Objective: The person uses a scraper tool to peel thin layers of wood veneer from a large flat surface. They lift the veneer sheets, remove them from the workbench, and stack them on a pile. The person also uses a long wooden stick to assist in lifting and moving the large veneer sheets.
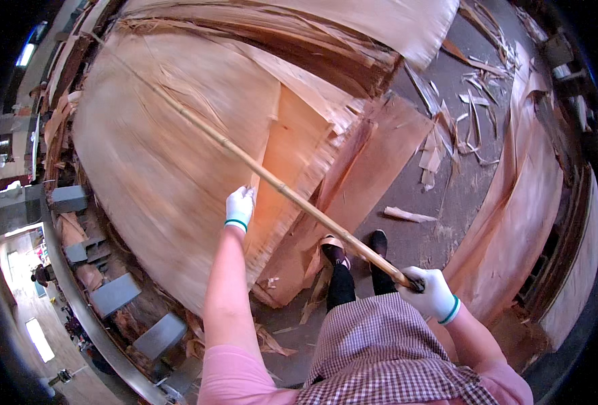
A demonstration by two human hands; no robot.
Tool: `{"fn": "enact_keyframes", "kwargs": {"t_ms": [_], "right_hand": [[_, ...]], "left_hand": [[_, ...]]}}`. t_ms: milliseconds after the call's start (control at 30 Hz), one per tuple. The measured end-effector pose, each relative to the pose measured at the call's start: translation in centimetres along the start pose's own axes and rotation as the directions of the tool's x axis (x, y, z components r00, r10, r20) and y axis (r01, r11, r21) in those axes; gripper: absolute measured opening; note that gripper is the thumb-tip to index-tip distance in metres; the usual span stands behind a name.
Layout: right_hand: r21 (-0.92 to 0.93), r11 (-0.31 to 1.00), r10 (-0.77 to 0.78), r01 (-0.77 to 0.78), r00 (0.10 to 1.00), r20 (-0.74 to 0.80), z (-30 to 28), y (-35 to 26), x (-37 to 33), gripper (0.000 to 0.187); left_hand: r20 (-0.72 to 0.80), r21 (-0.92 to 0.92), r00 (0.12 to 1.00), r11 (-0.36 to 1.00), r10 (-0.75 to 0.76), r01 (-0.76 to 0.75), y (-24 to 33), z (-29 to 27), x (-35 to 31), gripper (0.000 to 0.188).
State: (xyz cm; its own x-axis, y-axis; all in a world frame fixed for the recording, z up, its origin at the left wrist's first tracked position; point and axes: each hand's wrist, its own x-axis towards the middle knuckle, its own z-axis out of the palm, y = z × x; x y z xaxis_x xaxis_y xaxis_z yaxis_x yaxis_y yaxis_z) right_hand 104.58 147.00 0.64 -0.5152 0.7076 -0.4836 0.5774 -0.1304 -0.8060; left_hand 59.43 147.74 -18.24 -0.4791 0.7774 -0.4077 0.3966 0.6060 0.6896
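My right hand (430, 294), in a white glove with a green cuff, is closed around the thick near end of a long bamboo pole (282, 187). From there the pole slants up and left across a large stack of pale wood veneer sheets (157, 182), its thin far tip near the stack's far left corner. My left hand (240, 206), gloved alike, is closed at the edge of a veneer sheet, just left of the pole and apart from it. The fingertips are partly hidden. Beside that hand, a more orange veneer layer (292, 138) shows under the top sheet.
Another veneer stack (299, 30) lies beyond. Long veneer sheets (515, 202) lie at the right. Torn strips (471, 128) and a loose scrap (409, 214) litter the dark floor. Grey blocks (115, 295) and a metal rail (96, 331) run along the left. My feet stand by the stack's edge.
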Motion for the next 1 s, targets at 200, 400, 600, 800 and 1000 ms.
{"fn": "enact_keyframes", "kwargs": {"t_ms": [200,400,600,800,1000], "right_hand": [[-0.035,0.999,-0.018,0.014,0.992,-0.124,-0.5,-1.3,-1.8,0.019],[-0.119,0.992,-0.059,0.028,0.96,-0.272,-0.3,-1.8,-4.4,0.017],[-0.107,0.994,-0.048,0.007,0.924,-0.378,3.3,1.1,-9.6,0.016],[-0.046,0.997,0.048,-0.068,0.939,-0.339,6.0,1.8,-16.4,0.012],[0.017,0.994,0.112,-0.112,0.953,-0.281,8.6,6.9,-25.7,0.012]], "left_hand": [[-0.433,0.302,0.867,0.946,0.248,-0.12,0.6,-5.6,-4.2,0.024],[-0.556,0.344,0.749,0.92,0.362,-0.189,3.5,-13.2,-10.0,0.025],[-0.63,0.139,0.747,0.977,0.212,-0.16,4.6,-19.1,-15.0,0.029],[-0.693,0.167,0.651,0.948,0.309,-0.272,5.5,-23.3,-18.7,0.03],[-0.722,0.278,0.573,0.92,0.389,-0.275,7.4,-26.9,-23.3,0.029]]}}
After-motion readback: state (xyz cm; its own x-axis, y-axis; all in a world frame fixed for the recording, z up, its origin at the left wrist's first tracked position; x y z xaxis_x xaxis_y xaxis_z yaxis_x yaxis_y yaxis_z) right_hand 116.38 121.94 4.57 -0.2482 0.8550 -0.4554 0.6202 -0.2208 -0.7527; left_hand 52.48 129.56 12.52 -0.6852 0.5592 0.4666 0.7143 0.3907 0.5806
